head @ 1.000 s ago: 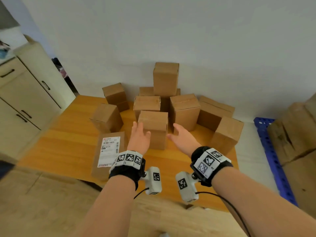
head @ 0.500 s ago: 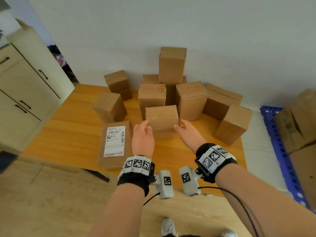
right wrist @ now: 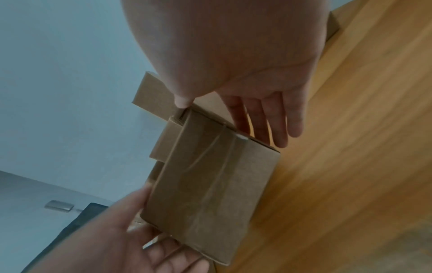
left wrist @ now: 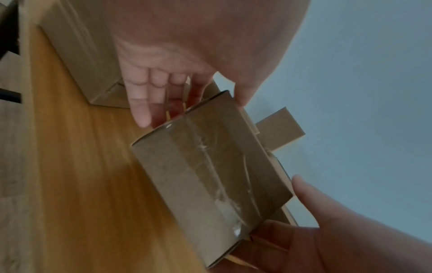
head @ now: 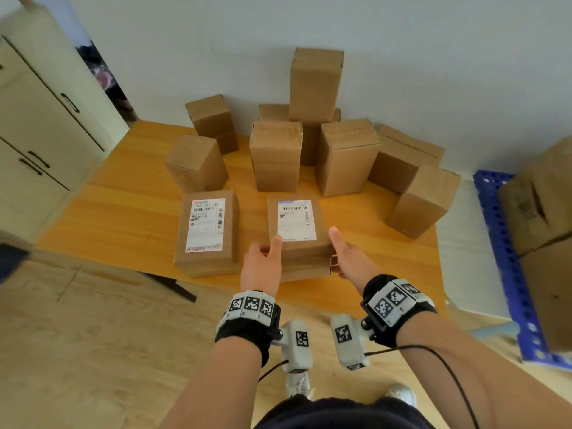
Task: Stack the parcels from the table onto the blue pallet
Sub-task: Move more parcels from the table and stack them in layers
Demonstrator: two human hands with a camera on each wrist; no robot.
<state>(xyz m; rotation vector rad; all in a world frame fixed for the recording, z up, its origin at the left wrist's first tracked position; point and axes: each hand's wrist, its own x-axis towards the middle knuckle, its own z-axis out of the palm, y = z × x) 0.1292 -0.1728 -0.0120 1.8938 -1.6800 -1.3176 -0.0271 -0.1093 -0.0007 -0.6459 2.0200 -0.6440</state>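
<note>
A flat brown parcel with a white label (head: 297, 230) lies label-up near the front of the wooden table (head: 123, 212). My left hand (head: 263, 264) holds its near left corner, thumb on top and fingers along the side. My right hand (head: 346, 261) holds the near right corner the same way. The left wrist view shows the parcel's taped end (left wrist: 205, 175) between my left hand (left wrist: 177, 77) and my right hand (left wrist: 327, 230). The right wrist view shows the parcel (right wrist: 210, 181) between my right hand (right wrist: 252, 88) and my left hand (right wrist: 131, 236). The blue pallet (head: 507, 258) lies on the floor at the right.
A second labelled parcel (head: 207, 230) lies just left of the held one. Several plain parcels (head: 346, 156) stand behind it against the wall. Large cardboard boxes (head: 544, 212) sit on the pallet. A cream cabinet (head: 40, 125) stands at the left.
The parcel that stood upright between my hands has tipped toward me and now lies flat with its label up. Both hands have come back to its near corners.
</note>
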